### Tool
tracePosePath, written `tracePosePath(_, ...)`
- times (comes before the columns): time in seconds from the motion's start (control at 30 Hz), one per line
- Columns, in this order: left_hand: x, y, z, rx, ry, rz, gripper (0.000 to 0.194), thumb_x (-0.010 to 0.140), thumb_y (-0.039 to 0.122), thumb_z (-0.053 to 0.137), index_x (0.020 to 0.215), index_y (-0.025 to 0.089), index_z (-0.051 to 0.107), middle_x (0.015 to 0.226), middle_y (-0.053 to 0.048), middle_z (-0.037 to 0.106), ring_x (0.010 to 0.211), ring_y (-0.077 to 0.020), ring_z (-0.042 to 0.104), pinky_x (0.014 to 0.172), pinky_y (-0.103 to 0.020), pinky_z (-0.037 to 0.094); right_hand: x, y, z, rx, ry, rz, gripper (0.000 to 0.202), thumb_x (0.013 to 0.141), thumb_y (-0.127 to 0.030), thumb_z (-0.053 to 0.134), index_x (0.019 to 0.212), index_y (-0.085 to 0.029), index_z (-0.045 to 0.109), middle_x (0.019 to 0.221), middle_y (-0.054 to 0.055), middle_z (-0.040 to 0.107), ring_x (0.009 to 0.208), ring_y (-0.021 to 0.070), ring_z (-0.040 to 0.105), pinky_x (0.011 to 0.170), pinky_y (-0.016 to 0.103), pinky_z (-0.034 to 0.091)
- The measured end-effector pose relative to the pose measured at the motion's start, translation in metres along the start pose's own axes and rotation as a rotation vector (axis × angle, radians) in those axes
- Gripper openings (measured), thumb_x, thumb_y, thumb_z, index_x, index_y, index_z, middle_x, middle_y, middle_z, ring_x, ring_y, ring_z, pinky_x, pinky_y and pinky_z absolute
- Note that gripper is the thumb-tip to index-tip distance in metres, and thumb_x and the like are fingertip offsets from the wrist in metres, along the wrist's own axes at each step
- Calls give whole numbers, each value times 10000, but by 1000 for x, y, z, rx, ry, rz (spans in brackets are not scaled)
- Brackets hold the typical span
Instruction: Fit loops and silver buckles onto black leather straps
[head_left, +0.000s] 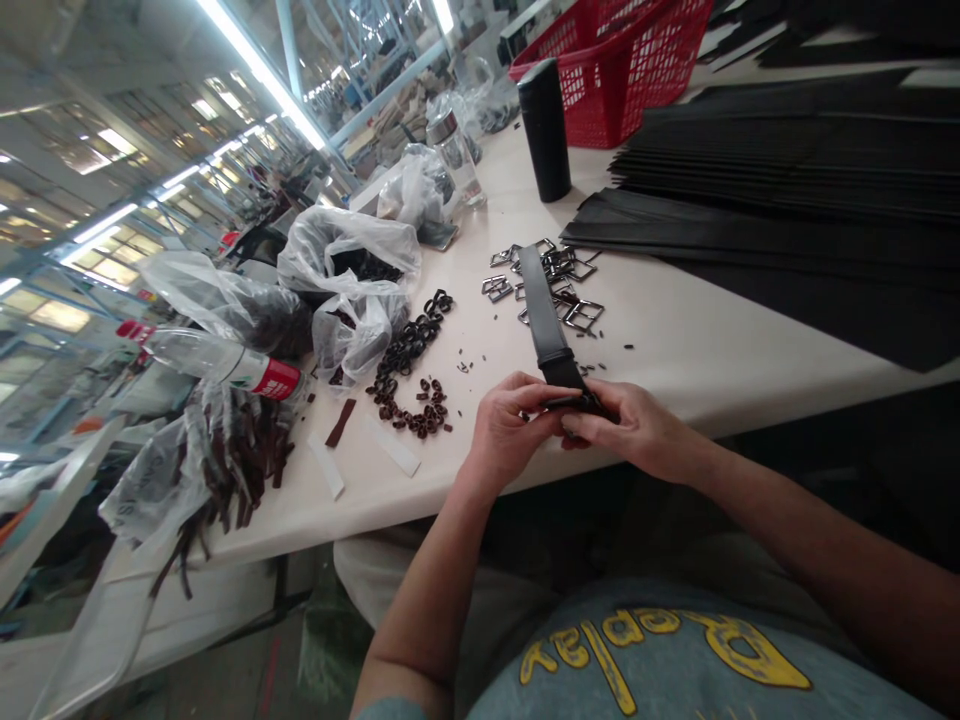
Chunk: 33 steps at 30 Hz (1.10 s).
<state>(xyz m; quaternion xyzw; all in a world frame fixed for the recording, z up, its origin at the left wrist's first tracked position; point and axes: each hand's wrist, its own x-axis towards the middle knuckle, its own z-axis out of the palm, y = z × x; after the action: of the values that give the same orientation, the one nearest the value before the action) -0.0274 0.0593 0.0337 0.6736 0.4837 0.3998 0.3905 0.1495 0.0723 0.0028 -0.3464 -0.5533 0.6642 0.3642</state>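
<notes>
A black belt (538,300) lies over the table's near part, its strap running away from me across a pile of metal buckles (581,312). A dark keeper loop sits around the strap just beyond my fingers. My left hand (510,425) is closed on the belt's near end, thumb and fingers pinching it. From the other side my right hand (630,425) grips the same end, where a dark buckle partly shows between the hands. My fingers hide most of that end. Small dark bits are scattered on the table near the buckles.
Black loops (409,345) and brown loops (412,410) lie left of my hands. Plastic bags (349,245), a plastic bottle (217,360) and brown strips (247,450) stand farther left. A black tumbler (545,130), red basket (637,75) and stacked black straps (780,160) are beyond.
</notes>
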Motion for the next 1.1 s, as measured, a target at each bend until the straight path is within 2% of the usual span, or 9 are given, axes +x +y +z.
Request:
tracePosePath(0.2,0,9,-7,81,-102,85,190,880,206,673,1027,230,793,906,-55,671,781,-140,652,738,-247,539,-2,-5,6,90,100,8,529,732,-678,740,845,-165,678,693,24,703,597,154,683,550,255,597)
tracePosePath(0.3,-3,4,-2,34,-2,53,118,879,279,697,917,198,774,867,-54,682,757,-146,646,712,-256,528,-4,-5,6,104,141,-10,531,752,-685,721,848,-164,676,671,23,706,562,143,672,537,247,585)
tracePosePath(0.43,-4,-5,11,-98,128,-67,236,828,417,753,798,184,728,756,-23,666,680,-136,609,642,-255,501,-5,-3,4,118,158,-43,524,771,-684,704,843,-166,672,655,23,698,571,156,675,550,266,591)
tracePosePath(0.6,-1,0,19,-199,156,-142,321,782,476,774,713,176,681,610,17,619,558,-102,545,560,-237,449,-5,-5,3,122,175,-49,508,785,-679,692,800,-173,648,649,21,689,548,151,659,548,265,575)
tracePosePath(0.73,-1,6,18,-277,160,-179,343,751,481,800,711,171,658,596,24,621,544,-97,558,552,-229,451,-5,-4,5,112,193,-79,478,799,-649,694,804,-173,653,649,16,681,565,148,652,568,261,564)
tracePosePath(0.87,4,6,16,-417,285,-261,390,739,515,809,892,178,683,783,-8,702,686,-112,636,638,-221,488,-8,1,7,80,191,-112,452,833,-624,666,824,-173,671,656,24,690,579,152,643,590,267,554)
tracePosePath(0.97,13,8,18,-687,209,-363,535,796,629,702,1086,180,674,1007,-82,754,896,-198,718,770,-294,543,-10,2,8,38,173,-94,441,845,-616,645,788,-179,666,637,28,688,565,157,634,574,266,543)
tracePosePath(1.03,18,9,21,-818,139,-425,542,818,644,661,1069,165,688,1044,-111,766,997,-254,725,837,-341,554,-11,0,8,5,158,-69,428,843,-604,643,765,-183,659,613,26,680,553,159,630,559,260,533)
tracePosePath(1.1,20,11,24,-885,129,-475,477,818,593,686,1020,162,707,1033,-114,778,1039,-283,723,862,-367,561,-10,-2,8,-19,155,-44,416,837,-593,643,754,-186,653,593,23,675,530,158,621,539,259,522)
